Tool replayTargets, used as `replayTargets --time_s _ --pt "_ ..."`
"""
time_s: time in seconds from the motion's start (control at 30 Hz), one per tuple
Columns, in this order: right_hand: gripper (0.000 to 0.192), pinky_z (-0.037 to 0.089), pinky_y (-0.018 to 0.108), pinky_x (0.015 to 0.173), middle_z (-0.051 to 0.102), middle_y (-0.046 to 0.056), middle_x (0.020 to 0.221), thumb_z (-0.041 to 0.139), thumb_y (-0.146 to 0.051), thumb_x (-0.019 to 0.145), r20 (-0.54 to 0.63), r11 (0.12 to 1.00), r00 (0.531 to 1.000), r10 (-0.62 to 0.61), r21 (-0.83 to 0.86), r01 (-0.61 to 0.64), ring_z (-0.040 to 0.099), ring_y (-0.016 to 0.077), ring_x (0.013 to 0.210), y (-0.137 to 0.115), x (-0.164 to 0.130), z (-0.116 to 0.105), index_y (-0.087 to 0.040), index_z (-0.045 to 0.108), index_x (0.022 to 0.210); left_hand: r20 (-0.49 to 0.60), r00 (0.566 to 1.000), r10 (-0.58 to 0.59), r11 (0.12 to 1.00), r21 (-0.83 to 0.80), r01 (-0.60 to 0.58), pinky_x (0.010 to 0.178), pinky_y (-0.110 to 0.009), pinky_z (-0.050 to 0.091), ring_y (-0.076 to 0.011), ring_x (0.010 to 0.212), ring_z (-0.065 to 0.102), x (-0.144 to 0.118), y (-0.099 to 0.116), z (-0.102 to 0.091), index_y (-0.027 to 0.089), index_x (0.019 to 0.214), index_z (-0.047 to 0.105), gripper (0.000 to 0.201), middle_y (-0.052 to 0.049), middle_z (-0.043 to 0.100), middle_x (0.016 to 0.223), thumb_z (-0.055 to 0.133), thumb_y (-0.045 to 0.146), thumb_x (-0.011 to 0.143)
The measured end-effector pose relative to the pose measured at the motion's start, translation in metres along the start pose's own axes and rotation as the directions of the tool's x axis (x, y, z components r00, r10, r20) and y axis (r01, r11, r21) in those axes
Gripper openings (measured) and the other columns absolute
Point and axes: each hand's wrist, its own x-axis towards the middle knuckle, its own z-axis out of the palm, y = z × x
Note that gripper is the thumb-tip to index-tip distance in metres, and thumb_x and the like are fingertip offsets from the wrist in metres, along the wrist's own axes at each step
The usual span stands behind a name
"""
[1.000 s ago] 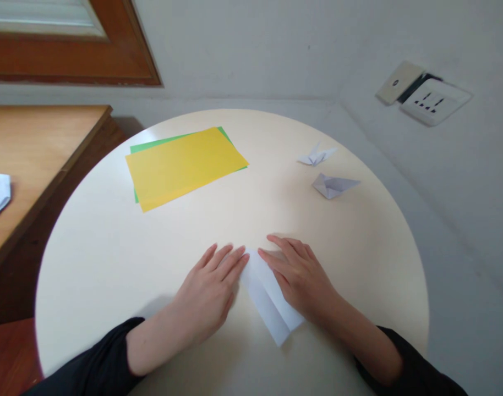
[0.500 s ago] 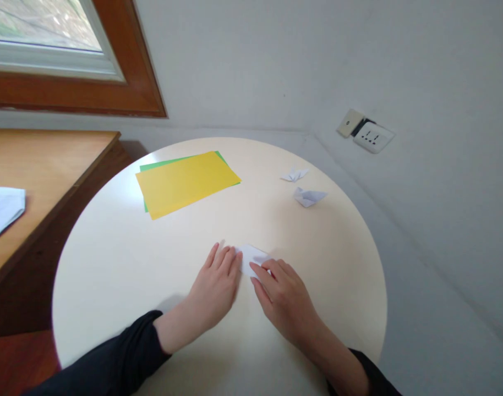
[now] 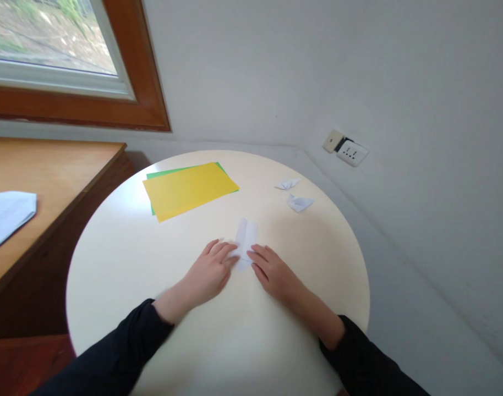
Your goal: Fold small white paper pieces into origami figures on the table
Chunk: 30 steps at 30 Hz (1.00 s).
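- The round table [image 3: 152, 258] is the biggest thing in front of me. It sits smaller and farther down the view than a second ago, with more window showing above it, so the person's head has lifted or drawn back.
- On its far left side, the yellow sheet [image 3: 191, 190] lies over the green sheet [image 3: 153, 175], just as before; neither seems part of the present step.
- The left hand [image 3: 213, 269] has its fingertips at the left edge of the paper. Finger and thumb are close together, but with the blur I can't tell whether they pinch or merely press.
- The right hand [image 3: 278, 275] mirrors it at the right edge, fingers narrowly spaced; I can't tell whether it is gripping either.
- Between them, low on the table, is the white paper [image 3: 247, 236], the thing being worked. Half a second ago only a small patch showed; now it points away from the person, a line down its middle and two strips reaching past the fingers. I'd judge it has been turned, with folding still under way.
- Smallest are the nearer folded piece [image 3: 300, 203] and the farther folded piece [image 3: 288, 185], both untouched at the far right.
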Motion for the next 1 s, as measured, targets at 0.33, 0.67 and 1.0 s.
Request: replayTargets --time_s 0.33,0.67,1.0 --pt "0.025 0.042 0.049 0.099 0.062 0.013 0.116 0.049 -0.015 0.087 0.036 0.992 0.994 -0.099 0.088 0.095 0.053 0.0233 0.116 0.013 -0.006 -0.002 -0.016 0.064 0.108 -0.033 0.998 0.046 0.997 -0.064 -0.048 0.079 -0.034 0.047 -0.0178 0.086 0.059 0.006 -0.012 0.01 0.017 0.092 0.067 0.02 -0.006 0.065 0.088 0.047 0.016 0.088" --pt "0.012 0.041 0.036 0.084 0.068 0.006 0.099 0.059 -0.024 0.085 -0.063 0.991 0.995 -0.08 0.103 0.086 0.06 0.0176 0.095 0.022 0.005 0.006 -0.021 0.069 0.092 -0.001 1.0 0.026 0.959 -0.281 -0.025 0.084 -0.034 0.049 -0.0183 0.093 0.058 0.009 -0.022 0.012 0.019 0.096 0.069 0.022 -0.008 0.063 0.095 0.049 0.025 0.088" --pt "0.014 0.043 0.034 0.078 0.068 0.007 0.094 0.058 -0.027 0.085 -0.065 0.979 0.984 -0.164 0.114 0.171 0.059 0.0184 0.089 0.026 0.01 0.006 -0.018 0.066 0.093 -0.015 0.995 0.099 0.962 -0.254 -0.1 0.081 -0.031 0.049 -0.017 0.087 0.059 0.015 -0.029 0.01 0.017 0.092 0.069 0.028 -0.007 0.064 0.09 0.042 0.024 0.092"
